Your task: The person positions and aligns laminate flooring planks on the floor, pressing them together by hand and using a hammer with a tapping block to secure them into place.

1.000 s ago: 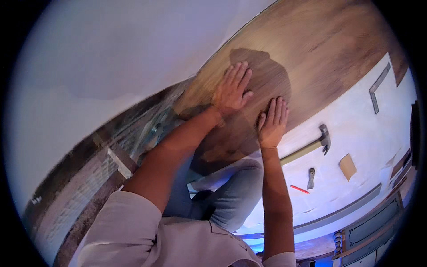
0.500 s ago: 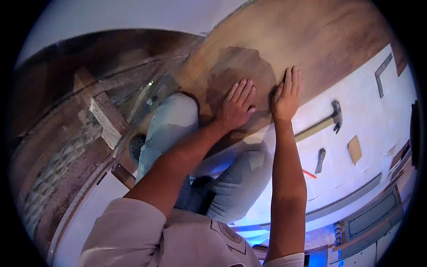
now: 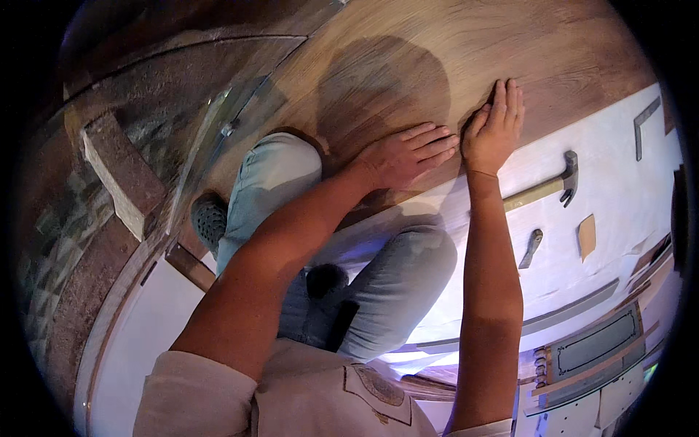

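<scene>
Brown wood-grain flooring (image 3: 553, 51) spreads out in front of my knees. My left hand (image 3: 411, 155) lies palm down on it near its close edge, fingers stretched out to the right. Just beside it, my right hand (image 3: 495, 131) rests on the same boards with its fingers extended and pointing away from me. Neither hand holds anything. To the right of my right forearm, a claw hammer (image 3: 542, 191) with a pale handle lies on the white surface (image 3: 473, 291). My head's round shadow falls on the boards beyond my left hand.
A metal square (image 3: 644, 128) lies at the far right. Close to the hammer are a small dark-handled tool (image 3: 531, 247) and a tan scrap (image 3: 587, 237). A long grey strip (image 3: 568, 306) runs nearer to me. At left sits a brown block (image 3: 124, 175).
My left hand has slid to the right, close to my right hand, and its fingers now point more to the right. The whole view has shifted a little.
</scene>
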Demonstrator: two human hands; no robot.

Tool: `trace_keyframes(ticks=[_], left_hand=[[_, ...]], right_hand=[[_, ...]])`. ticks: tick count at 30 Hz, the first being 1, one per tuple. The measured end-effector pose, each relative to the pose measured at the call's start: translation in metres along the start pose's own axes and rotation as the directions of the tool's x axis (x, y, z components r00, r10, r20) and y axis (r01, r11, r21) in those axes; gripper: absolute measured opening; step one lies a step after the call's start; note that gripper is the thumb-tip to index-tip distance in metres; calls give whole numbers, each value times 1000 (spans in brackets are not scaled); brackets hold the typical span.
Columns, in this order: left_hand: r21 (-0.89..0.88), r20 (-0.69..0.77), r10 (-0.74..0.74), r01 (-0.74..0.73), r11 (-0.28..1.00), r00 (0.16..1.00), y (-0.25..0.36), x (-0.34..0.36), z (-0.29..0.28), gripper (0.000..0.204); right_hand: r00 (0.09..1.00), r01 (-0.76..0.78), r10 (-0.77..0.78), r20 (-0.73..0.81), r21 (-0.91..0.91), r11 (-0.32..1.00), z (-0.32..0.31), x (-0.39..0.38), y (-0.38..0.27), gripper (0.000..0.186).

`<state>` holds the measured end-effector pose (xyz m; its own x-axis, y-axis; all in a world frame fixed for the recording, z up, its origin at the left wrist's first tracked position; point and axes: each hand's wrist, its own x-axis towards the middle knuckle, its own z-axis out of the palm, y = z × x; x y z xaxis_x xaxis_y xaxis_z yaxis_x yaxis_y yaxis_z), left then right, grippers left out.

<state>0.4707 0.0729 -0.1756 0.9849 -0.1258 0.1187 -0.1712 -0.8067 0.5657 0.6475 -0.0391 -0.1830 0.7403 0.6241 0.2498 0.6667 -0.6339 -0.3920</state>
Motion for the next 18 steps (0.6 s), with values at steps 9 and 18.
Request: trace_keyframes(ticks=[9,18], left_hand=[[-33,-22,-7,6,999,1000,0,0,-4,57],[26,-238,-178,190,981,955,5,-10,-1,60]], right_hand=[[998,41,-42,-51,-10,999,3,-2,4,47],[990,98,-103,-101,-48,994,4,-5,6,44]])
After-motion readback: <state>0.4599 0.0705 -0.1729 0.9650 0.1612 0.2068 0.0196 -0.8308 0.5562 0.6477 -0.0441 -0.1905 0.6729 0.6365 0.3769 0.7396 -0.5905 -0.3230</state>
